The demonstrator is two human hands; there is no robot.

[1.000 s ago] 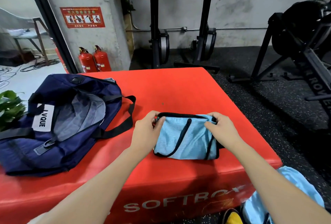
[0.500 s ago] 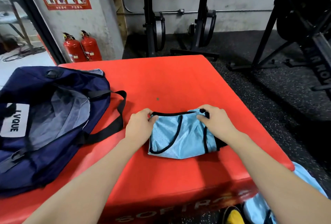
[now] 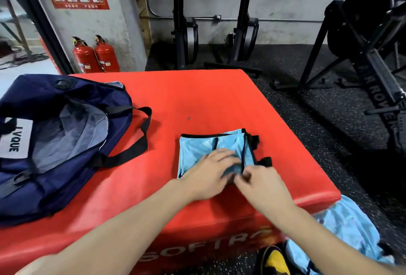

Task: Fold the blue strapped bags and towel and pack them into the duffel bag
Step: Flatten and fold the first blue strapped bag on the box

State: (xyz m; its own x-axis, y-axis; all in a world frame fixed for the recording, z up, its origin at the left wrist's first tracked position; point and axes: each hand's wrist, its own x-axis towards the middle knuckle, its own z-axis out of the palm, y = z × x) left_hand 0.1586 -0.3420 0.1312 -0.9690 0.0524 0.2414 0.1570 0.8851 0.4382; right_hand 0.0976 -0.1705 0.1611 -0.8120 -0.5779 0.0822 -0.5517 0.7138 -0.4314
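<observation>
A folded light blue bag with black straps (image 3: 197, 145) lies on the red soft box (image 3: 197, 94), toward its near right corner. My left hand (image 3: 206, 175) rests flat on the bag, fingers stretched to the right. My right hand (image 3: 261, 184) is at the bag's near right edge; its blurred fingers are curled and seem to pinch the fabric. The navy duffel bag (image 3: 66, 94) sits open on the left of the box, showing its grey lining, with a black handle loop lying toward the blue bag. A second light blue bag (image 3: 351, 226) lies on the floor at the right.
A yellow and black shoe (image 3: 274, 261) shows below the box's front. Two red fire extinguishers (image 3: 96, 54) stand by the wall behind the box. Black exercise machines (image 3: 362, 54) stand on the dark rubber floor at the back and right.
Both hands left the bag's far top corners and came to its near side. The left now lies flat on the fabric and the right works at the near right edge.
</observation>
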